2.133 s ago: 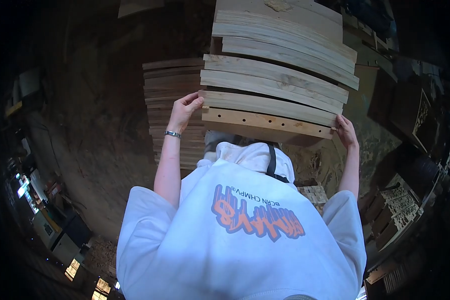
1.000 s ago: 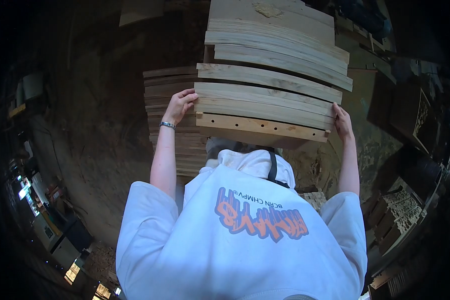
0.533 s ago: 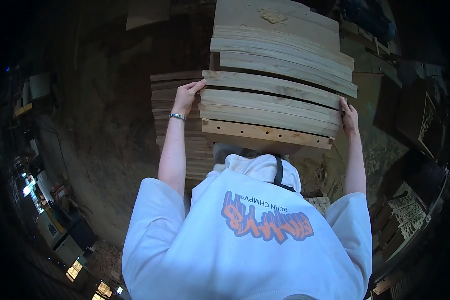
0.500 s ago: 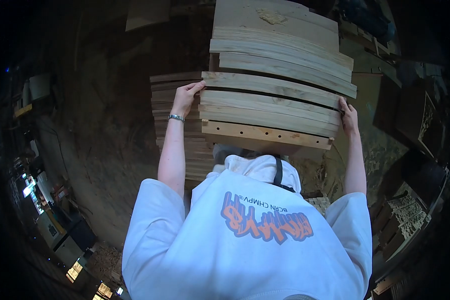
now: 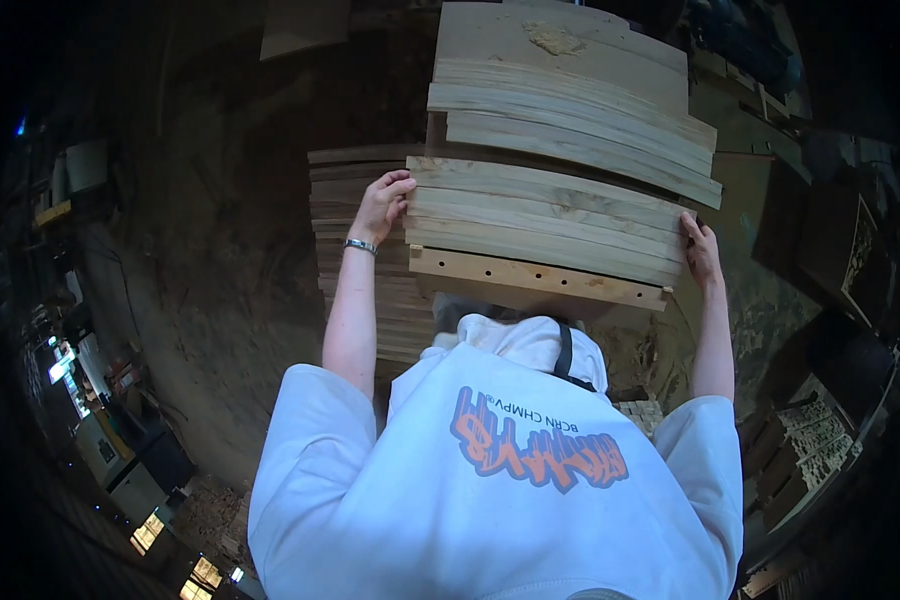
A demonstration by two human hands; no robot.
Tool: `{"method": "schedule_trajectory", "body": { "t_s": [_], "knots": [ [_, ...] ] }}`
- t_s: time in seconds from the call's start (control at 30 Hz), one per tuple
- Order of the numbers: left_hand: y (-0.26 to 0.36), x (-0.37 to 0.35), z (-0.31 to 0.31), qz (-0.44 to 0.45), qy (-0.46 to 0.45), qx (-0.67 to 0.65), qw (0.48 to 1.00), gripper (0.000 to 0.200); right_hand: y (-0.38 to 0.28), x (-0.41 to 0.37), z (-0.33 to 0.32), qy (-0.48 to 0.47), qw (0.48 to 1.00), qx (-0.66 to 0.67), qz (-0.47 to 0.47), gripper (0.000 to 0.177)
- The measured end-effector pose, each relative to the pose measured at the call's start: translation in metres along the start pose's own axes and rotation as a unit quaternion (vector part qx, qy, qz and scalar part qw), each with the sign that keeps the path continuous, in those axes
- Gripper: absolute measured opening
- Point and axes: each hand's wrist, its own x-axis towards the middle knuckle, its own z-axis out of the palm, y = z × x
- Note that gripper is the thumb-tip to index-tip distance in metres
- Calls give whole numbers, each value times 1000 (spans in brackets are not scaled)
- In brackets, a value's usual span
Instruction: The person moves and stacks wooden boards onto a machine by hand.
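Several pale wooden boards lie edge to edge in front of me, their long sides running left to right. At the left end of the farthest board (image 5: 530, 180) in the near group is my left hand (image 5: 382, 203), its fingers curled and the fingertips against the board's end. My right hand (image 5: 703, 250) is closed at the right end of the same board, with part of its fingers hidden. Nearest my body is a board with a row of dark holes (image 5: 515, 272). A metal-banded watch (image 5: 361, 245) is on my left wrist.
Beyond a dark gap lies another group of boards (image 5: 580, 145), with a wood panel (image 5: 570, 65) bearing a pile of shavings (image 5: 554, 39). A lower stack of slats (image 5: 345, 220) stands at the left. Stacked wood pieces (image 5: 820, 440) sit at the right.
Both hands have brought the farthest board of the near group toward my body. The dark gap between it and the boards nearer me has closed, and the gap beyond it is wider.
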Motion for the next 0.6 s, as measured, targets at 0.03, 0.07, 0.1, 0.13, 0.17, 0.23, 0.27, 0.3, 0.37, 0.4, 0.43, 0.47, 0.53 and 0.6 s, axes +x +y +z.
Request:
{"method": "schedule_trajectory", "body": {
  "t_s": [0.03, 0.07, 0.1, 0.13, 0.17, 0.23, 0.27, 0.3, 0.37, 0.4, 0.43, 0.47, 0.53, 0.6],
  "knots": [
    [-2, 3, -1, -14, -9, -32, 999, 31, -2, 0, 0, -12, 1000, -6, 9, 37],
    [-5, 6, -2, -29, -19, -63, 997, 33, -2, -1, 1, -11, 1000, -4, 6, 37],
    [-6, 7, -1, -30, -21, -67, 997, 37, -1, -2, 3, -15, 1000, 3, 5, 40],
    [-7, 6, -1, -28, -23, -65, 997, 37, -2, -3, 4, -18, 1000, 9, 3, 43],
    [-7, 5, -1, -26, -29, -62, 997, 37, -3, -3, 3, -17, 1000, 10, 0, 43],
    [-6, 4, 0, -29, -41, -59, 997, 40, -4, -3, 0, -46, 999, -11, 10, 51],
    [-5, 3, 0, -26, -41, -59, 997, 40, 1, 0, -3, -46, 999, -11, 7, 51],
    [-5, 2, 0, -29, -49, -59, 997, 40, 11, 6, -7, -16, 1000, -22, 9, 57],
    [2, 6, -2, -27, -59, -61, 996, 41, 17, 23, -24, 13, 998, 28, 52, 72],
    [7, 7, -5, -64, -74, -109, 989, 39, 6, 19, -22, -16, 990, 142, 9, 73],
    [10, 8, -7, -100, -89, -156, 979, 38, -1, 26, -27, 27, 985, 169, -28, 69],
    [12, 13, -6, -96, -90, -157, 979, 38, -8, 32, -29, 71, 976, 195, -64, 66],
    [21, 28, 2, 46, 103, -13, 994, 33, -17, 43, -30, 73, 991, 90, -69, 60],
    [34, 37, 15, 76, 88, -3, 993, 31, -22, 44, -28, 76, 994, -16, -72, 55]
  ]
}}
